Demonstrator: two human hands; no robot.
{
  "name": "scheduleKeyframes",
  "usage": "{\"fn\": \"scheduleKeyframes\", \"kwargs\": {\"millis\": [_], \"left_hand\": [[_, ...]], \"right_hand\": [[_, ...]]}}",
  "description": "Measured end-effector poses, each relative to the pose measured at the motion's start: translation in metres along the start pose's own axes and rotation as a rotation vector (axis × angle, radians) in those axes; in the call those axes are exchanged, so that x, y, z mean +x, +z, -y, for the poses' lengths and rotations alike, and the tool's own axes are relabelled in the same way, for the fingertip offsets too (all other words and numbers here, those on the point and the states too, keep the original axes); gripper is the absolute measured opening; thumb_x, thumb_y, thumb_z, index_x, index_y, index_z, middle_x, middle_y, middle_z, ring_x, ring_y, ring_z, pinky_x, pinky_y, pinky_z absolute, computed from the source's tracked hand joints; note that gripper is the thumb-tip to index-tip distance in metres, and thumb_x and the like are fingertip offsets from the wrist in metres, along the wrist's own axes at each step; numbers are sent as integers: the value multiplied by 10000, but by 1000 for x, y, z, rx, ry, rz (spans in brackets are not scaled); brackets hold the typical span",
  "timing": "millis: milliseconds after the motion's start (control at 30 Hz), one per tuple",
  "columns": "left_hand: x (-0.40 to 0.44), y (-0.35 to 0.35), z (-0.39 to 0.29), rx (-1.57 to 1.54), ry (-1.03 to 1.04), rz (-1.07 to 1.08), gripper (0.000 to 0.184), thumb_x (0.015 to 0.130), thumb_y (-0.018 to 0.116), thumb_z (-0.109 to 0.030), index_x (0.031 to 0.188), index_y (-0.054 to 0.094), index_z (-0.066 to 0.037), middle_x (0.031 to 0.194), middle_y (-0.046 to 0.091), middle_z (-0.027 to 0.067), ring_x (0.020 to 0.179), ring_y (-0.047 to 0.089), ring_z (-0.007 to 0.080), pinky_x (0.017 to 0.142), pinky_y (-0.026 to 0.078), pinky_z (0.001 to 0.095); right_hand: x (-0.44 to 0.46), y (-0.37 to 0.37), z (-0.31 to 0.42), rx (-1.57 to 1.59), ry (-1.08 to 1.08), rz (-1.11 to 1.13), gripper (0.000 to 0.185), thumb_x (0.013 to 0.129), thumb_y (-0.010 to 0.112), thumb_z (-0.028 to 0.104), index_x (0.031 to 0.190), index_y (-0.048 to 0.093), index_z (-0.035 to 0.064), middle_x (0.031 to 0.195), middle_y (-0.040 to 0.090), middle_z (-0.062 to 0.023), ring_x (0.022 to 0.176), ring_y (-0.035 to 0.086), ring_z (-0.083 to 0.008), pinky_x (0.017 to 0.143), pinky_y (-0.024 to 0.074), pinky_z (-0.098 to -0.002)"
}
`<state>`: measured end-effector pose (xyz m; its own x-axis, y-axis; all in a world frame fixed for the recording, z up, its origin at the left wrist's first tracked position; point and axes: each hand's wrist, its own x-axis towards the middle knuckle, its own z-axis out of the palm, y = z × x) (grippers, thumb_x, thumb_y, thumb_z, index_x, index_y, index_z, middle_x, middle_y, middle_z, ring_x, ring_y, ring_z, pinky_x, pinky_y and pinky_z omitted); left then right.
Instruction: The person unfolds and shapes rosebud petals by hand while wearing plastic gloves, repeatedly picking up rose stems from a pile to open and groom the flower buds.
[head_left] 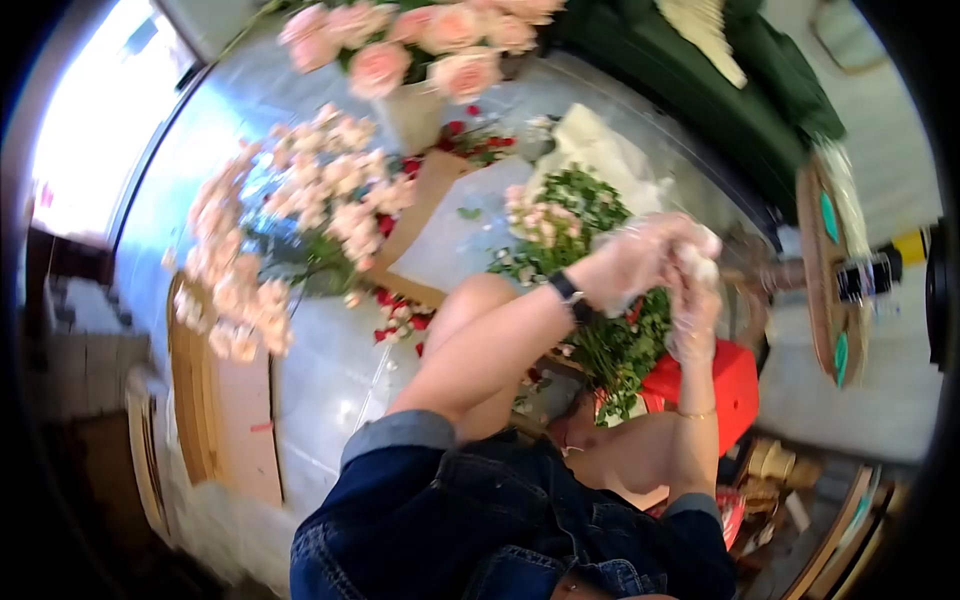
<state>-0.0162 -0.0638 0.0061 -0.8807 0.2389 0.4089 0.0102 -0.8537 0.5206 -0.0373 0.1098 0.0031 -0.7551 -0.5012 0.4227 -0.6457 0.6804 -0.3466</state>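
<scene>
White object (700, 266), small, blurred, partly hidden.

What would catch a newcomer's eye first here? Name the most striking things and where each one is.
The big pink roses in a pale container at the top likely draw the eye first, with smaller pale-pink flowers at their lower left. Then come the left hand and right hand, together in clear gloves over green leafy stems right of centre. A bright red object stands out beside the right forearm.
</scene>
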Motion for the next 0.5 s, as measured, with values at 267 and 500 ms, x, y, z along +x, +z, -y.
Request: {"fn": "scheduleKeyframes", "kwargs": {"millis": [267,500], "left_hand": [[10,15,-34,-449,79,-437,279,863,539,-392,823,538,-116,735,456,-36,579,381,58,492,305,190],[21,2,-15,-485,67,-659,212,852,567,-299,736,520,-127,622,435,-60,496,353,45,419,258,186]], "right_hand": [[94,-128,81,52,-83,-482,198,899,499,166,998,624,50,777,592,-45,722,545,-109,707,442,-248],[118,-159,216,482,-626,-583,213,915,463,193,944,599,33,750,575,-55,643,526,-132,637,447,-264]]}}
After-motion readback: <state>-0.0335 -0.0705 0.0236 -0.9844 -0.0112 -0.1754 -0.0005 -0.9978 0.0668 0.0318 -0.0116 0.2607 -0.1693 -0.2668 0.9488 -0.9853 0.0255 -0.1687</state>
